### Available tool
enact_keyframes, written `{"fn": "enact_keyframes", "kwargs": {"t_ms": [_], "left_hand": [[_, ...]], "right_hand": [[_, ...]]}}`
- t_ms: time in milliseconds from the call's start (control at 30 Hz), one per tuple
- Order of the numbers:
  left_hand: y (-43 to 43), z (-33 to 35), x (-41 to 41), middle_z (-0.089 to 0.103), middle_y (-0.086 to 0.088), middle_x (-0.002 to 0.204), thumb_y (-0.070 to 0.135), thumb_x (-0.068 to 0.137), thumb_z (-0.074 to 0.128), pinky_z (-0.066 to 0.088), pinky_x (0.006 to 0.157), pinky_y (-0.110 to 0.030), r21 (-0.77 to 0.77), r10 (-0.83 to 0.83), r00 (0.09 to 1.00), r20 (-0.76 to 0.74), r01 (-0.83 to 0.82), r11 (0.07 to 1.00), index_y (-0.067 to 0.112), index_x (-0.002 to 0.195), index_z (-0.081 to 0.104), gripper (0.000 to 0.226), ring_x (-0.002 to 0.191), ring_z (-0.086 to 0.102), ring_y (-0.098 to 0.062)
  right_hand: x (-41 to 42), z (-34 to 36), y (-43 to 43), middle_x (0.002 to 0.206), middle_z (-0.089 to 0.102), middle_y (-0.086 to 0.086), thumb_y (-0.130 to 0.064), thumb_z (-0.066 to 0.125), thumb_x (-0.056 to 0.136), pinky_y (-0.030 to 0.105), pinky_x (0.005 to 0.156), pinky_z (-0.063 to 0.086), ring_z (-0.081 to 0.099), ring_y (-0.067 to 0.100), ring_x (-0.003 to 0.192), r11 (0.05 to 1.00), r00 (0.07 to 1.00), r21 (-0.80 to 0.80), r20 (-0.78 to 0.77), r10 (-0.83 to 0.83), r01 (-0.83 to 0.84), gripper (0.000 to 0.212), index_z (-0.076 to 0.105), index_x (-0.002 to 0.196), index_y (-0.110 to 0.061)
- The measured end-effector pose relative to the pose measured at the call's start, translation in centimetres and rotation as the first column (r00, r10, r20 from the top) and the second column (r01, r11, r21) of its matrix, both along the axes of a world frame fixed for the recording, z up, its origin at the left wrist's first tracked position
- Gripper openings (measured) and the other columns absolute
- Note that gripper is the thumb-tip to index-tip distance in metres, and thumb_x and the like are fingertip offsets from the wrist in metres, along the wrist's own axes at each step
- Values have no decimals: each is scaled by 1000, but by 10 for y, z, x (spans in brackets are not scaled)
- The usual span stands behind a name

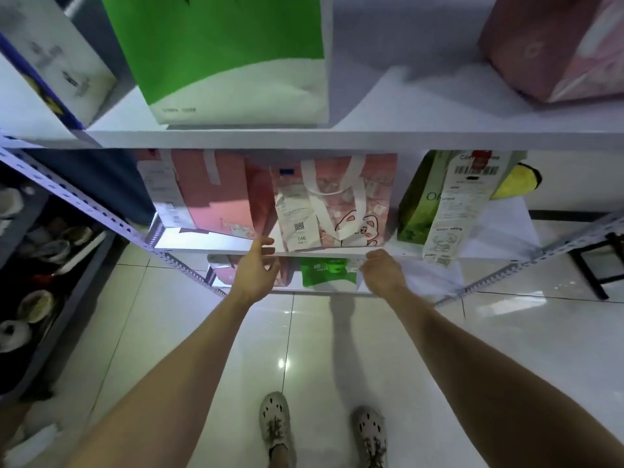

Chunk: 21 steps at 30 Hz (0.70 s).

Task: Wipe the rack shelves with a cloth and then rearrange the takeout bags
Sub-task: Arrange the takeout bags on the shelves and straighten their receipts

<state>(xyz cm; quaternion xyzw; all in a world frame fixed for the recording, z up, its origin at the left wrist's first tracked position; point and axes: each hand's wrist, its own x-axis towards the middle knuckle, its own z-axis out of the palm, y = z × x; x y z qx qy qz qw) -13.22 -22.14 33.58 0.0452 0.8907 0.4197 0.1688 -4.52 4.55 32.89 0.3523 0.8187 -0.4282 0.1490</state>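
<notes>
A pink cartoon takeout bag point(364, 204) with white handles and a receipt stands at the front of the middle shelf point(216, 240). My left hand point(256, 268) hovers at its lower left corner, fingers spread and relaxed, holding nothing. My right hand point(383, 270) is at the shelf's front edge under the bag's right corner, with its fingers curled out of sight. A red-pink bag point(209, 194) stands to the left, and a green bag point(417, 204) with a long receipt to the right. A yellow cloth point(520, 180) lies behind that bag.
The top shelf point(371, 138) carries a green-and-white bag point(229, 59), a white-and-blue bag point(50, 59) and a dark pink bag point(553, 49). A small green bag point(326, 270) sits on the lowest shelf. A grey rack of bowls point(40, 251) is at the left, a black stool point(597, 265) at the right.
</notes>
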Motion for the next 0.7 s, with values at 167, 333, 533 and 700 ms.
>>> {"fn": "enact_keyframes", "kwargs": {"t_ms": [167, 333, 533, 700], "left_hand": [[-43, 15, -3, 69, -7, 136, 9, 103, 68, 59, 99, -44, -37, -25, 999, 44, 27, 999, 14, 144, 53, 44, 117, 70, -22], [-102, 3, -32, 69, -8, 133, 10, 103, 69, 54, 99, -37, -38, 15, 998, 63, -13, 999, 14, 142, 54, 42, 119, 70, -26], [-167, -32, -96, 54, -10, 150, 15, 94, 78, 50, 106, -37, -99, 80, 996, -38, -83, 992, 14, 153, 43, 68, 133, 57, -23], [-190, -37, -163, 45, -8, 148, 16, 76, 90, 48, 116, -42, -5, 253, 955, -156, -257, 966, 10, 147, 39, 88, 136, 52, -23]], "right_hand": [[-11, 12, -74, 132, 67, 13, -16, 51, 105, 29, 87, 44, 61, 29, 112, 997, 996, -1, -29, 80, -80, 34, 58, 138, -10], [-46, 9, -155, 122, 73, 4, -22, 59, 100, 20, 73, 41, 58, 15, 93, 992, 987, -81, -141, 82, -94, 31, 62, 130, -13], [-103, -31, -215, 142, 59, 13, -30, 71, 98, 41, 109, 48, 61, 33, 126, 999, 979, -36, -202, 27, -36, 64, 41, 152, -13], [-153, -39, -224, 144, 62, 12, -41, 74, 95, 52, 113, 46, 59, 35, 133, 991, 941, 114, -337, -24, 66, 76, 34, 156, -20]]}}
